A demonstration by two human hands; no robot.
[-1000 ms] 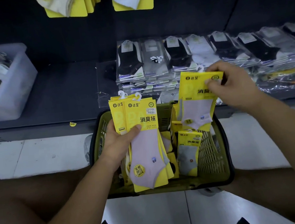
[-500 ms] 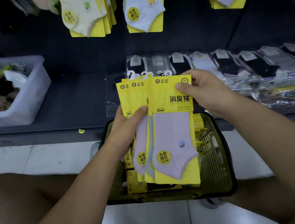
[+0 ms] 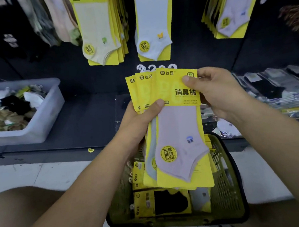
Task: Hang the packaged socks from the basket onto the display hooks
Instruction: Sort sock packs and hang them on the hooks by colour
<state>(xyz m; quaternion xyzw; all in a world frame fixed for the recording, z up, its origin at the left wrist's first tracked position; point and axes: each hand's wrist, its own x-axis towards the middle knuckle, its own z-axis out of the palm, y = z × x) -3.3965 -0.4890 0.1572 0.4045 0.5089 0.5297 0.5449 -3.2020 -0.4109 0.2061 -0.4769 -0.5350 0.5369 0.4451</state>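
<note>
A fanned stack of sock packs (image 3: 176, 129), yellow cards with pale lilac socks and white plastic hangers on top, is held up above the olive-green basket (image 3: 226, 188). My left hand (image 3: 138, 120) grips the stack from the left, thumb across the front. My right hand (image 3: 217, 94) pinches the front pack's upper right corner. More packs, one with black socks (image 3: 172, 202), lie in the basket. Filled rows of sock packs hang above on the dark wall: cream (image 3: 98, 31), white (image 3: 153, 27) and lilac (image 3: 233, 6).
A translucent bin (image 3: 48, 113) of loose socks sits on the dark shelf at left. Flat clear-wrapped dark socks (image 3: 275, 84) lie on the shelf at right. White floor tiles lie below; my bare knees flank the basket.
My right hand brought its single pack over onto the front of the left hand's stack. Both hands then lifted the stack, and the view tilted up toward the hanging rows.
</note>
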